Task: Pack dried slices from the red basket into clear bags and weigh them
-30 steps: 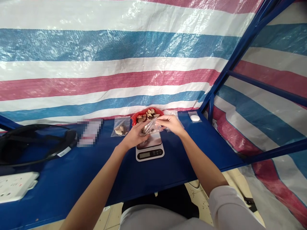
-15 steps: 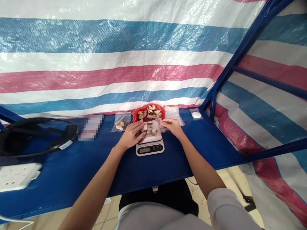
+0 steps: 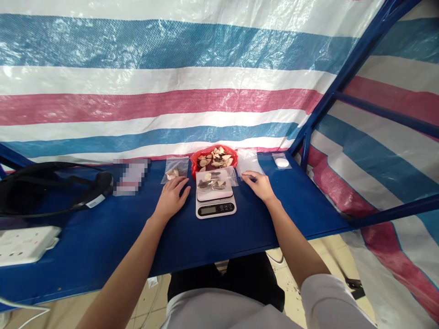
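Observation:
A clear zip bag (image 3: 214,182) with several dried slices lies on the pan of a white digital scale (image 3: 216,210). My left hand (image 3: 171,197) rests left of the scale, fingers apart and holding nothing, its fingertips near another zip bag (image 3: 173,171) of slices. To the right of the scale, my right hand (image 3: 259,184) is open, its fingertips close to the lower edge of an empty-looking clear bag (image 3: 249,163). Behind the scale sits a red plastic bag (image 3: 194,165) filled with many pale and dark slices. The scale's display is too small to read.
A white oval item in a small bag (image 3: 282,162) lies at the back right of the blue table (image 3: 219,246). At the left are a black headset (image 3: 99,185), a blurred-out packet (image 3: 132,177) and a white power strip (image 3: 27,246). Striped sheeting (image 3: 154,105) hangs behind.
Both hands have let go of the zip bag on the scale and moved apart, the left one leftward, the right one rightward. The bag stays on the pan.

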`<state>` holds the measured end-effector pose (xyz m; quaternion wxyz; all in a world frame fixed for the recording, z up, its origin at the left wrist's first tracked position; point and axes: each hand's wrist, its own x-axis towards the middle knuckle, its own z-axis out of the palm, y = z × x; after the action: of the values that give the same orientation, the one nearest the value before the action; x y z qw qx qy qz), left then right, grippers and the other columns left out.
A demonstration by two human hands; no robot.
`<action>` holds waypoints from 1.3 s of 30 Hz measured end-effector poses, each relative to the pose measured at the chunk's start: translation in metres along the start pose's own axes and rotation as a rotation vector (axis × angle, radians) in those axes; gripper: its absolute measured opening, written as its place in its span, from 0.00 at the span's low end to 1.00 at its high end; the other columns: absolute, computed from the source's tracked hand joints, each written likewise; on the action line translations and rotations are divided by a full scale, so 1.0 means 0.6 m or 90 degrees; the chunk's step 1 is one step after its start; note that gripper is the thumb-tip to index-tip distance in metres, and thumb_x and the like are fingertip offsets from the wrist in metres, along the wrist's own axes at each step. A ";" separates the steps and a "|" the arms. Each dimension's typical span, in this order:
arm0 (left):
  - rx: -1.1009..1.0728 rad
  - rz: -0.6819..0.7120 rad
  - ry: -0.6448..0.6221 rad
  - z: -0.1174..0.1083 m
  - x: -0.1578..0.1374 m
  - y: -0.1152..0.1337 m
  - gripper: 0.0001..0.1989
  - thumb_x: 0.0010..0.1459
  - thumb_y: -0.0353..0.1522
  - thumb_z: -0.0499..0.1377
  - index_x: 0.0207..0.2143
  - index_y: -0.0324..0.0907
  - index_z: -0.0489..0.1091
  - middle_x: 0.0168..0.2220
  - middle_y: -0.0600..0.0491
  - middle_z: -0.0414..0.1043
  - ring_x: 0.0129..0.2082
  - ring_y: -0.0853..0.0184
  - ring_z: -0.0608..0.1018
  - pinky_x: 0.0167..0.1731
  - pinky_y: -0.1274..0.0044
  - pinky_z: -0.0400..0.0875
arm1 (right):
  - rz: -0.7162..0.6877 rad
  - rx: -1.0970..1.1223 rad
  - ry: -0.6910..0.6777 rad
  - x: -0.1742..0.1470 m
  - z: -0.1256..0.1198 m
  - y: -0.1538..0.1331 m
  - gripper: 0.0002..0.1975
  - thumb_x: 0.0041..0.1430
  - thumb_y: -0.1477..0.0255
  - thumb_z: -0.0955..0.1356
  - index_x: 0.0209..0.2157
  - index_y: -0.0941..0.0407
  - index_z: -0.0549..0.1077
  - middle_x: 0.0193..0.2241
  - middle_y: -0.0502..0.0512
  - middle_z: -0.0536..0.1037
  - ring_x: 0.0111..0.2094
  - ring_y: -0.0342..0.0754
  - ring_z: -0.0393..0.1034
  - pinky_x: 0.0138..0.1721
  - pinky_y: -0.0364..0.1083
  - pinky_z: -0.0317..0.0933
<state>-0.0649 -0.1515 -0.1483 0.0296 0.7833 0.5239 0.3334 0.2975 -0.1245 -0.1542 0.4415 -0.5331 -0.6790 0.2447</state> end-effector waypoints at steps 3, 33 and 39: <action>0.054 0.022 -0.016 0.007 -0.011 -0.010 0.22 0.68 0.42 0.51 0.55 0.40 0.75 0.61 0.39 0.71 0.63 0.48 0.71 0.64 0.54 0.64 | -0.079 -0.129 -0.020 -0.015 0.004 0.008 0.16 0.66 0.63 0.67 0.49 0.54 0.81 0.52 0.60 0.81 0.58 0.58 0.74 0.62 0.57 0.66; 0.120 0.029 -0.051 0.021 -0.012 -0.024 0.24 0.68 0.41 0.49 0.56 0.40 0.76 0.65 0.41 0.68 0.67 0.47 0.67 0.67 0.53 0.60 | -0.113 -0.426 -0.122 -0.034 0.028 -0.004 0.22 0.72 0.63 0.61 0.61 0.52 0.74 0.66 0.58 0.69 0.69 0.60 0.60 0.70 0.62 0.53; 0.045 0.022 0.025 0.008 0.006 -0.003 0.21 0.68 0.41 0.52 0.54 0.41 0.76 0.60 0.41 0.73 0.62 0.50 0.73 0.63 0.56 0.67 | -0.100 -0.306 -0.049 -0.028 0.017 -0.027 0.19 0.69 0.64 0.64 0.55 0.51 0.78 0.63 0.56 0.73 0.65 0.60 0.66 0.65 0.59 0.62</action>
<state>-0.0629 -0.1458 -0.1512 -0.0140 0.7861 0.5221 0.3307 0.2809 -0.1441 -0.1518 0.2938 -0.5589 -0.7730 0.0613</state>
